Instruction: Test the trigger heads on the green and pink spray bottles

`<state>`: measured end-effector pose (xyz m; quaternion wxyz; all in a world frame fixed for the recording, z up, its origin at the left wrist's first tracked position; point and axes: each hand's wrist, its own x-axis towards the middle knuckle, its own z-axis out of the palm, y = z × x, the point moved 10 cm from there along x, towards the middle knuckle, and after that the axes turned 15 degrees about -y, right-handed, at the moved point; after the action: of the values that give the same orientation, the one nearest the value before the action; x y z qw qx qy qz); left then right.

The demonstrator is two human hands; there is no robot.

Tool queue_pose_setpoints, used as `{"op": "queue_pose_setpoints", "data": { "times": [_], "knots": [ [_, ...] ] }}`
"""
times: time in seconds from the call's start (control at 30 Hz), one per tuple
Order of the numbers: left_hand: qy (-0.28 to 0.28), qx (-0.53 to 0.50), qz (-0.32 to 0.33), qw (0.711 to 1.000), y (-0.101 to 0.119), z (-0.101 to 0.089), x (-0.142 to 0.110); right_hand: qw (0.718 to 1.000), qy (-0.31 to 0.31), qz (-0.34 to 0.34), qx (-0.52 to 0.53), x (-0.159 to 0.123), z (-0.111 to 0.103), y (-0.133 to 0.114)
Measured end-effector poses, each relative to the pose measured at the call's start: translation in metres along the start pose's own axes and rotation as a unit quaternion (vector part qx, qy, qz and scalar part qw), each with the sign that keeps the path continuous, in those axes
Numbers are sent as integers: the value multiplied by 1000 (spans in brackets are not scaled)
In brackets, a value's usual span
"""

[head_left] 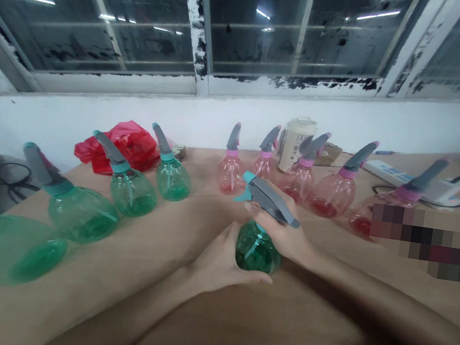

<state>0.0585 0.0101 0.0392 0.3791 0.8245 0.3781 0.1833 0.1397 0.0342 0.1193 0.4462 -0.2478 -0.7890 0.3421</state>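
Note:
I hold a green spray bottle [255, 250] upright on the brown table [134, 273], in front of me at the centre. My left hand [221, 262] cups the bottle's round body from the left and below. My right hand [281, 231] is wrapped round its neck under the grey spray head with the teal trigger [269, 198]. Both hands are closed on this one bottle.
Several green spray bottles [131, 190] stand in a row on the left, several pink ones [334, 190] along the back right. A red plastic bag [129, 144], a beige cup [296, 142] and a white power strip [408, 180] lie near the wall under the window.

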Motion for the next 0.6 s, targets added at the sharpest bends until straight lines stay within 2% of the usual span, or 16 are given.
{"op": "queue_pose_setpoints", "data": {
  "times": [0.3,0.43,0.6],
  "knots": [
    [4,9,25,1000,7,-2,0,998,-37,33,47,0,7,13],
    [2,3,21,1000,7,-2,1,996,-55,19,71,1,9,10],
    [4,1,26,1000,9,-2,0,997,-60,27,49,1,9,9]
  ]
}}
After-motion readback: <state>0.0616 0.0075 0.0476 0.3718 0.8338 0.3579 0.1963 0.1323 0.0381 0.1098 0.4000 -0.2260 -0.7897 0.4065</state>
